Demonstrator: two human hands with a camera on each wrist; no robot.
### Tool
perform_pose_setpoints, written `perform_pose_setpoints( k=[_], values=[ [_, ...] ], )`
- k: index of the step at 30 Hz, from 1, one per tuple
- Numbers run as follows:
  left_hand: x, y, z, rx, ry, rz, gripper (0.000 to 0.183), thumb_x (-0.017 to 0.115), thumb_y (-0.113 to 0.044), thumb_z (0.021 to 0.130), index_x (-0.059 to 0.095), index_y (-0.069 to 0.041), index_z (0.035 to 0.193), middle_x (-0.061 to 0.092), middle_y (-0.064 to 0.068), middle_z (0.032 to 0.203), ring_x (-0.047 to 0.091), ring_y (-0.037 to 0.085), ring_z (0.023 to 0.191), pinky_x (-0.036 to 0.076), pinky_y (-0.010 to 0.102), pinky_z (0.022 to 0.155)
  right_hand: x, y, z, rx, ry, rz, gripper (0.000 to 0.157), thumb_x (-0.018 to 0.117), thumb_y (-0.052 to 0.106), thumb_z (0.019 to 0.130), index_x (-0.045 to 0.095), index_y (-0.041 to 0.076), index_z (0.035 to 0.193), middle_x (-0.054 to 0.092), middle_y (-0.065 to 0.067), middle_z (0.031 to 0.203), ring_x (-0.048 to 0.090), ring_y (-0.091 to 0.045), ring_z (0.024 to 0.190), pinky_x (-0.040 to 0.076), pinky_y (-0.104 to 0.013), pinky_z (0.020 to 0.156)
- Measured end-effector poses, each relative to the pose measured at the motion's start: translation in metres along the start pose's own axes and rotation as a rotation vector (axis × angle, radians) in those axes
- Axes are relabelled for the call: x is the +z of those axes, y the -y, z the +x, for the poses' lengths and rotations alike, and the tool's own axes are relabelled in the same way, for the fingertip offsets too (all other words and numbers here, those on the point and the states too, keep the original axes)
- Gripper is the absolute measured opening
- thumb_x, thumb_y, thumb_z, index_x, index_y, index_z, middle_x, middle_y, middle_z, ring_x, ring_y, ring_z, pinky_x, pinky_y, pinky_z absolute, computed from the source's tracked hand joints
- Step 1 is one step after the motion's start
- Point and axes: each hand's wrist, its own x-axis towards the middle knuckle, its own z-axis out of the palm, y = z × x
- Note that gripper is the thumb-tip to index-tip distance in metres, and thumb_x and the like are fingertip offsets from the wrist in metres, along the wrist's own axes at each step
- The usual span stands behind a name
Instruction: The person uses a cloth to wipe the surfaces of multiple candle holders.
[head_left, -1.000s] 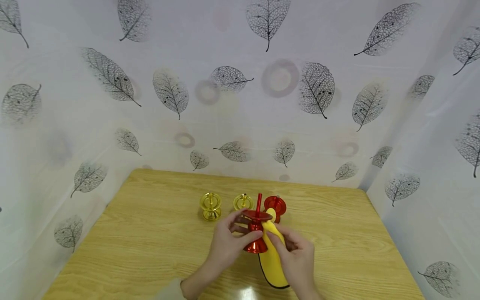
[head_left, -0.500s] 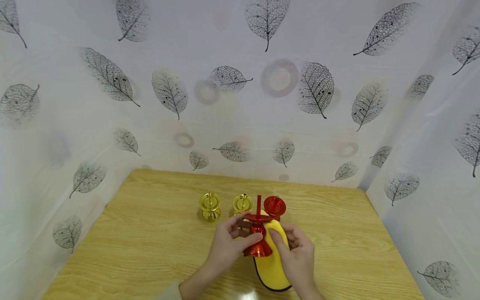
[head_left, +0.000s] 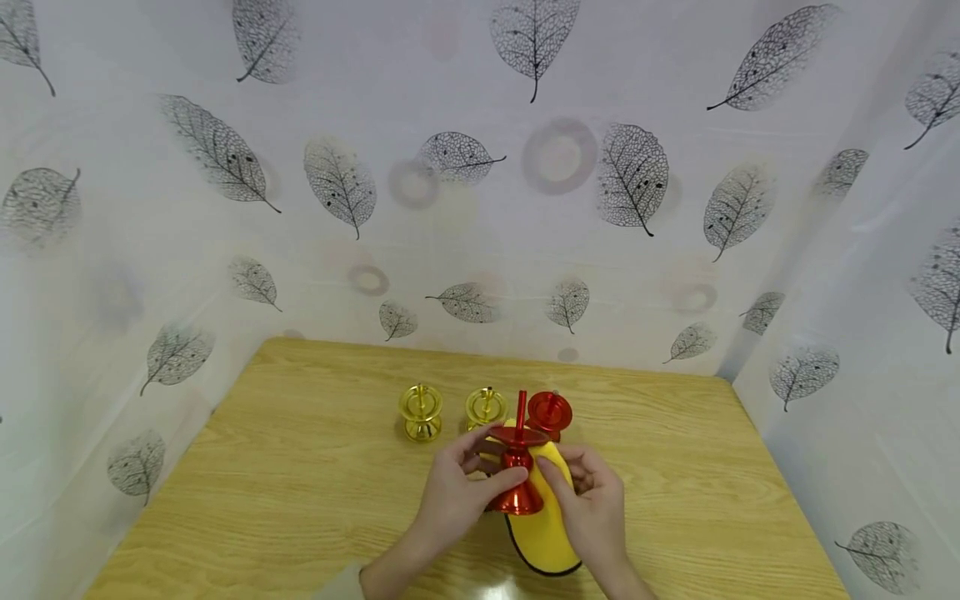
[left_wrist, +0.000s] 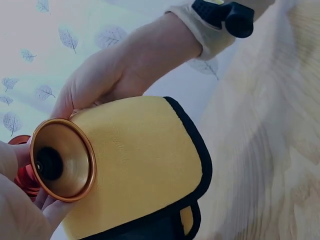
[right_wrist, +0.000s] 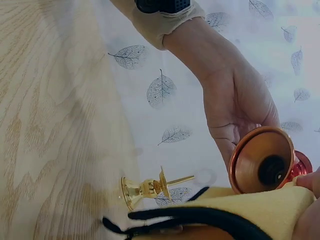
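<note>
My left hand (head_left: pixel 457 487) grips a red metallic candle holder (head_left: pixel 517 492) by its waist, thumb in front and fingers behind. The holder is nearly upright above the table, with its dish and thin spike at the top. My right hand (head_left: pixel 596 504) pinches a yellow cloth with black edging (head_left: pixel 543 542), thumb on the near side. That cloth lies behind and beside the holder, touching its right side. In the left wrist view the hollow base (left_wrist: pixel 70 160) of the holder faces the camera, next to the cloth. Part of the right hand's fingers is hidden by the cloth.
Two gold candle holders (head_left: pixel 422 408) (head_left: pixel 486 406) and a second red candle holder (head_left: pixel 551 412) stand in a row behind the hands on the wooden table (head_left: pixel 315 500). Leaf-patterned sheets (head_left: pixel 480 208) hang at the back and sides.
The cloth has shifted left, and its upper end now lies behind the red candle holder. The holder has dropped slightly and turned a little. Both hands keep their hold.
</note>
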Motion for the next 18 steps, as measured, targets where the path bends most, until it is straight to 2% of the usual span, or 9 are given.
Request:
perform_pose_setpoints(
  k=[6, 12, 15, 18],
  values=[
    [0.0023, 0.0005, 0.0010, 0.089, -0.064, 0.104, 0.066, 0.089, -0.024, 0.086, 0.063, -0.003, 0.142, 0.075, 0.016, 0.113, 0.073, 0.017, 0.091, 0.064, 0.022, 0.075, 0.0014, 0.0052, -0.0042, -0.116, 0.002, -0.092, 0.019, 0.074, -0.011, 0.089, 0.075, 0.002, 0.103, 0.081, -0.017, 0.089, 0.059, 0.000, 0.058, 0.046, -0.017, 0.045],
    [0.0026, 0.0016, 0.0030, 0.131, -0.098, 0.148, 0.068, 0.090, -0.024, 0.084, 0.062, -0.003, 0.143, 0.075, 0.015, 0.115, 0.072, 0.016, 0.094, 0.065, 0.025, 0.079, 0.0026, 0.0089, -0.0072, -0.120, -0.011, -0.103, 0.021, 0.074, -0.014, 0.087, 0.075, 0.001, 0.102, 0.081, -0.018, 0.094, 0.070, -0.002, 0.071, 0.055, -0.017, 0.053],
    [0.0002, 0.0003, 0.0024, 0.132, -0.075, 0.143, 0.065, 0.088, -0.025, 0.087, 0.061, -0.004, 0.143, 0.075, 0.016, 0.117, 0.073, 0.017, 0.095, 0.065, 0.025, 0.079, 0.0010, 0.0094, -0.0059, -0.073, -0.010, -0.074, 0.019, 0.074, -0.014, 0.088, 0.075, -0.001, 0.103, 0.082, -0.009, 0.095, 0.072, -0.002, 0.072, 0.056, -0.017, 0.055],
    [-0.0044, -0.0031, 0.0007, 0.114, -0.035, 0.101, 0.060, 0.083, -0.023, 0.092, 0.060, -0.005, 0.144, 0.074, 0.018, 0.119, 0.074, 0.015, 0.094, 0.064, 0.023, 0.077, -0.0035, 0.0094, -0.0027, -0.002, -0.005, -0.041, 0.016, 0.073, -0.012, 0.090, 0.075, -0.003, 0.103, 0.082, 0.004, 0.093, 0.066, -0.001, 0.064, 0.052, -0.016, 0.051]
  ],
)
